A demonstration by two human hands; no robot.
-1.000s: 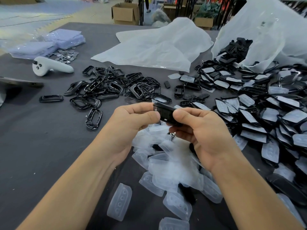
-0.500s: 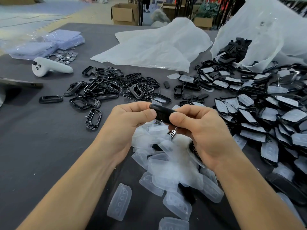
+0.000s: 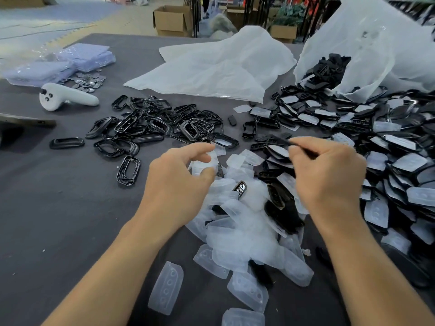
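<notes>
My right hand (image 3: 327, 175) pinches a thin black key-shell piece (image 3: 286, 141) between thumb and fingertips; the piece is motion-blurred and sticks out to the left. My left hand (image 3: 179, 177) hovers apart from it with loosely curled fingers over a heap of translucent silicone button pads (image 3: 244, 234). Pads show between its thumb and fingers, but no grip on them is visible. A dark shell (image 3: 282, 210) and a small metal-edged part (image 3: 240, 188) lie in the heap between my hands.
On the grey table (image 3: 58, 220), black frames (image 3: 150, 128) are piled at centre left. Shells with pads (image 3: 388, 161) are heaped on the right, spilling from a plastic bag (image 3: 367, 55). A white controller (image 3: 66, 98), flat bags (image 3: 207, 69) and packets (image 3: 58, 64) lie farther back.
Both hands held one black shell together before. They have pulled apart: the right hand keeps a black piece and has moved right, the left has let go and moved left.
</notes>
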